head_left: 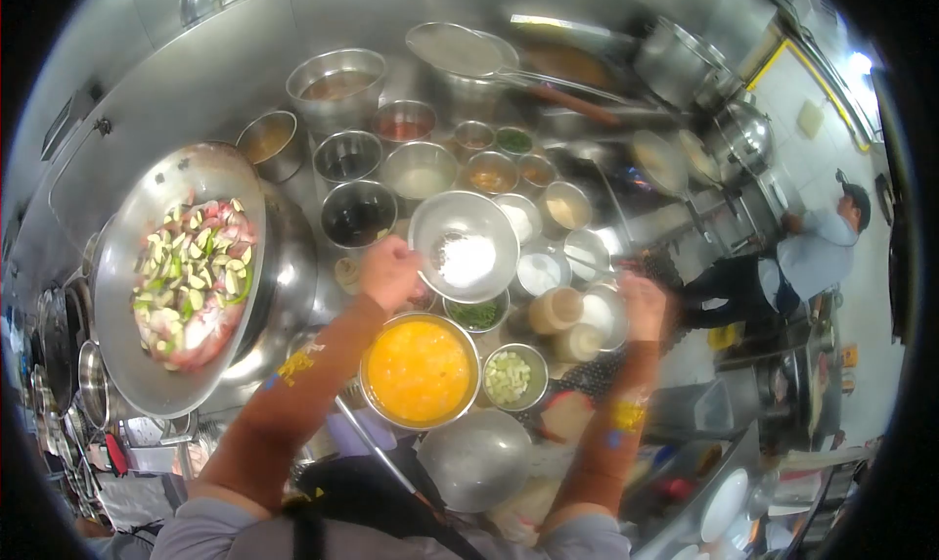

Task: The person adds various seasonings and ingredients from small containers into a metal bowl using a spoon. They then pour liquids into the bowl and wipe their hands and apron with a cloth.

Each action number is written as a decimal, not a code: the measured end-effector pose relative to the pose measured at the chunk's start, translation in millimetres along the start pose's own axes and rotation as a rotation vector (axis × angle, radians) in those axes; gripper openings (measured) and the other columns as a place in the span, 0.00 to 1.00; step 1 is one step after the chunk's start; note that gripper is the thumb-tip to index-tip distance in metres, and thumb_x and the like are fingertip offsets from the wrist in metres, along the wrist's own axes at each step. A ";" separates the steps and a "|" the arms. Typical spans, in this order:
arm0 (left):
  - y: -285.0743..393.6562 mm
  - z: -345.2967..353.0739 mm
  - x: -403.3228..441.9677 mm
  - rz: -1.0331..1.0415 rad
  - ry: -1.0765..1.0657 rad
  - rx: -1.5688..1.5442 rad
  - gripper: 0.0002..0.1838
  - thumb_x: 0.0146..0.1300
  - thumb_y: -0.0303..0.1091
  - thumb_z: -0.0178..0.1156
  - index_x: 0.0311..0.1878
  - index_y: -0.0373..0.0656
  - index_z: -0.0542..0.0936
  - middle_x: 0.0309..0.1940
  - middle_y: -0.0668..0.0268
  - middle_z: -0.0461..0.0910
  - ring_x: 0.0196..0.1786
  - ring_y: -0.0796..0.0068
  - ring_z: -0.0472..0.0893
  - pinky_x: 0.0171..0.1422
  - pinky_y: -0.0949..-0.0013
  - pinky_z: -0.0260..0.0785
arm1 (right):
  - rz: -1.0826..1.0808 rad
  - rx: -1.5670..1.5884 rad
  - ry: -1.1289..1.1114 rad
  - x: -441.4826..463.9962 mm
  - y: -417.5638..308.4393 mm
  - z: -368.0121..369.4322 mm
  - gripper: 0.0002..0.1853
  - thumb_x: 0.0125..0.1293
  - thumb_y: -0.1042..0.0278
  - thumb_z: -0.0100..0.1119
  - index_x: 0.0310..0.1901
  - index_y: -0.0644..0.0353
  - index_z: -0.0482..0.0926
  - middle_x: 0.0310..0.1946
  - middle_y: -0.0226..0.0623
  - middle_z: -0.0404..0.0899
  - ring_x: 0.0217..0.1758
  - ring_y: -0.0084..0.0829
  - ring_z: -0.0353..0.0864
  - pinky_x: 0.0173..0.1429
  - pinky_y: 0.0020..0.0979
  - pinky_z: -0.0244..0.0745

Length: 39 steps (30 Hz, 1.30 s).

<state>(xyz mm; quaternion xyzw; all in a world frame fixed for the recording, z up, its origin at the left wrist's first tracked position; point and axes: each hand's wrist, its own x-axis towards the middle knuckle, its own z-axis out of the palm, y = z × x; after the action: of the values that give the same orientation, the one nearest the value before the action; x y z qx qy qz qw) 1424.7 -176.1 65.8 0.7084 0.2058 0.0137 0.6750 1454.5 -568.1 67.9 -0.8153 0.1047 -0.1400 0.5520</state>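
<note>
Steel wall (342, 17) at twelve o'clock; left hand (389, 270) pinches bowl (465, 218) rim at eight, best kept level; right hand (643, 309), can't tell.

This place is looking like a commercial kitchen. A smooth grey stainless-steel wall panel (235, 81) is running behind crowded round steel containers (333, 117). Nearby, a rounded silver metal bowl (494, 218) is holding a white substance (467, 259), while a round silver pot (421, 426) is holding bright orange-yellow liquid (416, 369). A wide silver metal pan (112, 335) is carrying sliced green-and-pale vegetables (196, 276) over pinkish pieces (196, 350). A large cylindrical silver stockpot (675, 61) is sitting farther back, and a grey-shirted, dark-capped co-worker (817, 257) is standing near pale tiles (817, 169).
</note>
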 end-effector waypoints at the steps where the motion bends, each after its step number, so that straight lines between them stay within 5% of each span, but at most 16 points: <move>1: 0.7 -2.7 0.1 0.001 -0.003 -0.035 0.06 0.58 0.27 0.59 0.31 0.35 0.74 0.24 0.59 0.77 0.21 0.69 0.81 0.23 0.67 0.74 | -0.062 -0.059 -0.036 2.1 8.0 2.8 0.16 0.63 0.61 0.63 0.28 0.67 0.82 0.19 0.30 0.78 0.20 0.17 0.69 0.26 0.23 0.62; 4: -1.3 -6.9 -2.8 0.008 -0.008 -0.098 0.06 0.59 0.25 0.58 0.29 0.36 0.72 0.23 0.62 0.76 0.20 0.73 0.80 0.19 0.71 0.73 | -0.180 -0.199 -0.143 10.2 31.7 23.9 0.17 0.63 0.61 0.63 0.30 0.71 0.82 0.20 0.34 0.80 0.23 0.22 0.76 0.32 0.25 0.71; 10: -0.9 -6.4 -9.0 0.064 -0.038 -0.041 0.06 0.59 0.25 0.58 0.30 0.36 0.72 0.24 0.63 0.75 0.21 0.74 0.80 0.21 0.71 0.74 | -0.205 -0.120 -0.319 8.7 49.8 39.6 0.16 0.62 0.60 0.65 0.30 0.69 0.82 0.19 0.32 0.79 0.19 0.19 0.71 0.25 0.22 0.65; 14: -2.2 -7.9 -8.2 0.109 -0.043 0.034 0.06 0.61 0.26 0.58 0.31 0.38 0.72 0.25 0.66 0.74 0.21 0.76 0.79 0.21 0.72 0.75 | 0.235 0.138 -0.241 2.3 32.3 25.5 0.16 0.62 0.58 0.65 0.29 0.65 0.82 0.18 0.30 0.77 0.14 0.14 0.63 0.19 0.19 0.53; 21: -4.6 13.2 -5.2 0.175 -0.074 0.148 0.08 0.57 0.32 0.60 0.30 0.38 0.75 0.20 0.60 0.79 0.20 0.73 0.81 0.25 0.69 0.72 | 0.131 0.219 -0.123 -2.9 -8.8 1.7 0.16 0.64 0.57 0.63 0.30 0.65 0.80 0.19 0.29 0.77 0.14 0.13 0.61 0.18 0.18 0.49; 26: -10.0 19.9 -2.9 0.187 -0.061 0.110 0.08 0.57 0.31 0.60 0.29 0.37 0.74 0.20 0.61 0.78 0.19 0.72 0.80 0.22 0.68 0.71 | -0.125 -0.139 -0.234 15.4 34.2 35.4 0.20 0.62 0.58 0.63 0.21 0.67 0.81 0.17 0.31 0.77 0.18 0.21 0.70 0.26 0.27 0.65; 29: -7.6 14.4 -2.3 0.183 -0.046 0.074 0.07 0.58 0.29 0.60 0.31 0.37 0.73 0.22 0.63 0.77 0.19 0.74 0.80 0.21 0.70 0.71 | 0.028 -0.181 -0.292 6.2 35.3 38.7 0.19 0.62 0.58 0.62 0.23 0.66 0.81 0.17 0.31 0.78 0.19 0.21 0.70 0.26 0.26 0.65; 34: -6.5 7.0 4.8 0.273 -0.044 0.141 0.06 0.61 0.26 0.60 0.32 0.37 0.72 0.25 0.64 0.76 0.20 0.76 0.79 0.20 0.73 0.71 | 0.277 0.133 -0.220 -0.5 25.0 27.4 0.16 0.63 0.59 0.63 0.27 0.65 0.81 0.17 0.29 0.75 0.13 0.15 0.60 0.17 0.20 0.50; 39: 2.7 18.2 8.3 0.225 -0.074 0.166 0.06 0.61 0.25 0.59 0.32 0.36 0.72 0.24 0.64 0.76 0.19 0.76 0.79 0.20 0.72 0.71 | 0.240 0.267 -0.079 -5.0 -2.0 3.1 0.15 0.64 0.59 0.63 0.30 0.65 0.81 0.18 0.29 0.75 0.14 0.14 0.62 0.18 0.18 0.51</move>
<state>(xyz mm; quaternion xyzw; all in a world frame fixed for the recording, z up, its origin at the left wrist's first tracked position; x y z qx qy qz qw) 1438.4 -190.9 64.7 0.7802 0.1003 0.0460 0.6157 1450.9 -563.0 68.2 -0.7212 0.1598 -0.0538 0.6718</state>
